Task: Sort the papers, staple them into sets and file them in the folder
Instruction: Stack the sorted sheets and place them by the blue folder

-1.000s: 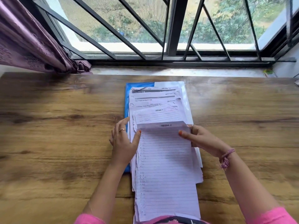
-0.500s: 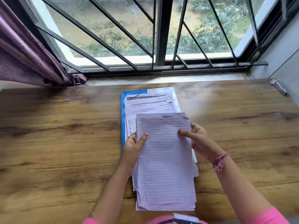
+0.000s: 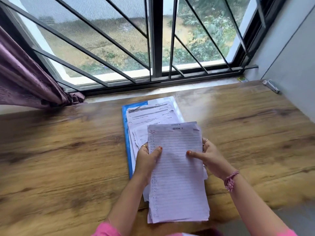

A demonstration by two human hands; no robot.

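You held lined stack headed "SECTION 1", edges ragged, lifted over fanned papers. Those lay on blue folder, flat on desk. Stapler lay far right corner.

Head-worn view, forward and down, close over wooden table.

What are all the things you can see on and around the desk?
lined papers: one stack, white, held above the desk's near edge
printed papers: several, white, on the folder
folder: one, blue, desk middle
stapler: one, grey, far right corner
desk: one, brown wood
curtain: one, purple, left
window bars: dark, behind the desk
left hand: grips the stack's left edge
right hand: grips its right edge
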